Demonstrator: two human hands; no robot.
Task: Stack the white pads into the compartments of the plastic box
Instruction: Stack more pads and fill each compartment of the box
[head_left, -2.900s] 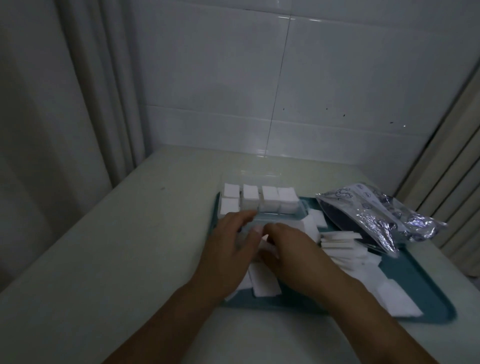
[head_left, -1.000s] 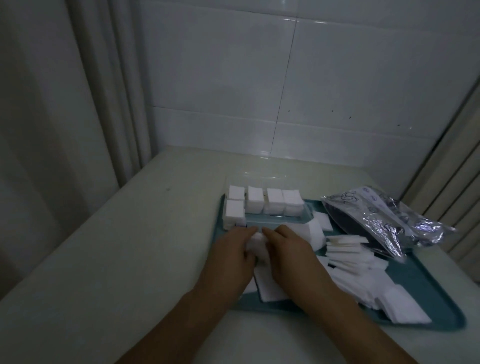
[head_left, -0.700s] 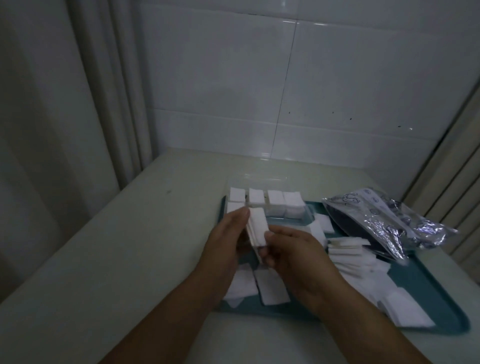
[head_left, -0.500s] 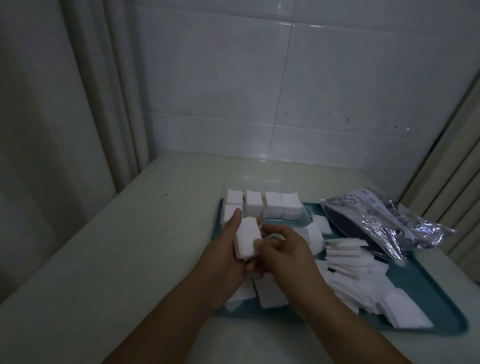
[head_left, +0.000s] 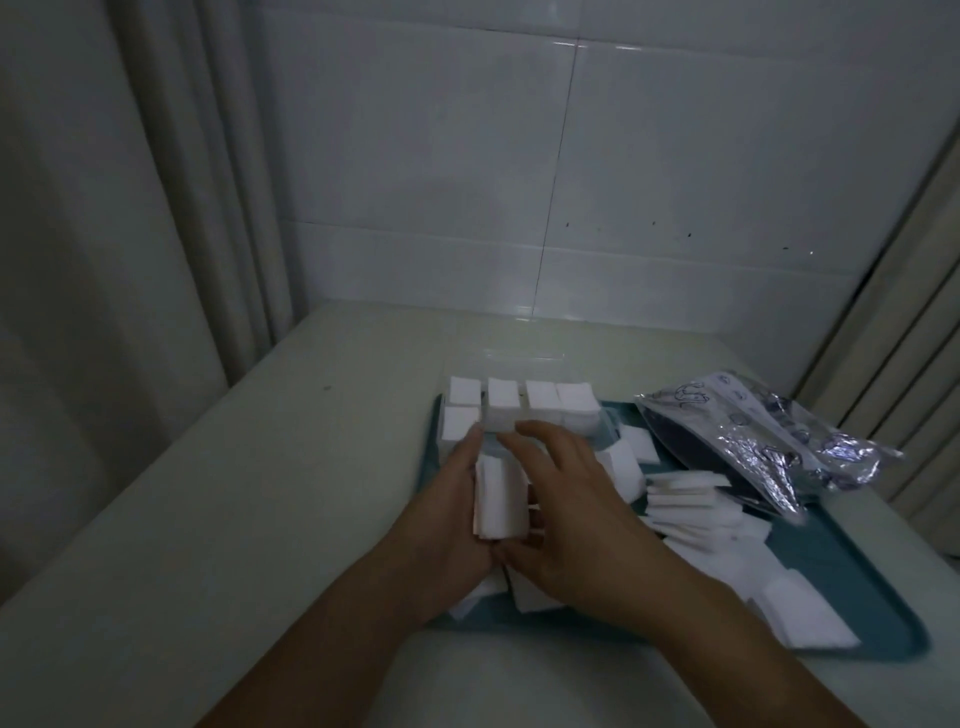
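A small stack of thin white square pads (head_left: 500, 498) is pressed between the left hand (head_left: 452, 512) and the right hand (head_left: 569, 512), just in front of the clear plastic compartment box (head_left: 605, 434). The pads look light, soft and easily fanned, so squeeze the flat faces. No readable writing; the silver foil bag (head_left: 769, 441) print is unclear.

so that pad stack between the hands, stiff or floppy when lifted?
Probably soft but self-supporting: the pad stack stands on edge between left hand and right hand. Likely light. Layers may fan apart if the grip loosens.
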